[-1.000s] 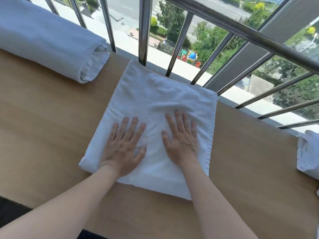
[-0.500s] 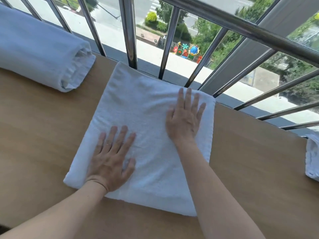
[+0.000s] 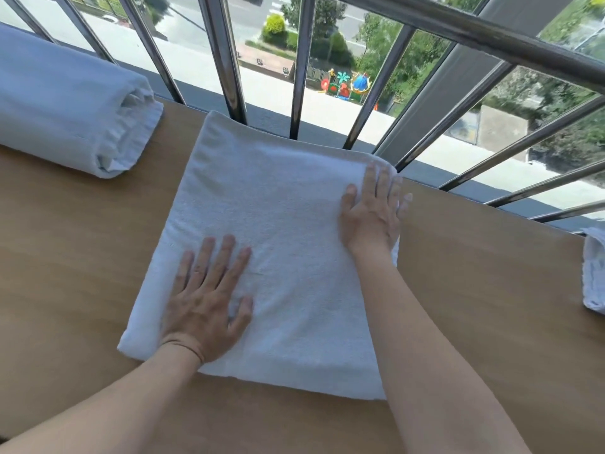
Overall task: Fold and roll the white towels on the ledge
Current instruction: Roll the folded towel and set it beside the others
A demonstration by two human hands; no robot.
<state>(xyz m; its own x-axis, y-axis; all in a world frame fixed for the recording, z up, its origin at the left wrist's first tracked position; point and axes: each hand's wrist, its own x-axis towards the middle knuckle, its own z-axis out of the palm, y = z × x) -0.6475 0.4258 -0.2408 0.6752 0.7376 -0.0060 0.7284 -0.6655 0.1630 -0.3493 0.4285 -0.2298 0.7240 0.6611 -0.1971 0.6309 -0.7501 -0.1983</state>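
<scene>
— Towel position?
— I log the folded towel (image 3: pixel 288 224) flat mid-ledge (image 3: pixel 65 257), far edge by the railing (image 3: pixel 229 60).
— Hands?
— Left hand (image 3: pixel 206 299) flat, fingers spread, near-left part. Right hand (image 3: pixel 373 214) flat, fingers together, far-right corner. Rolled towel (image 3: pixel 65 106) far left.

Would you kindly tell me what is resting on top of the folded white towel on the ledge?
Both hands lie flat on the folded towel: the left hand near its front, the right hand at its far right corner. The cloth beneath them is hidden.
</scene>
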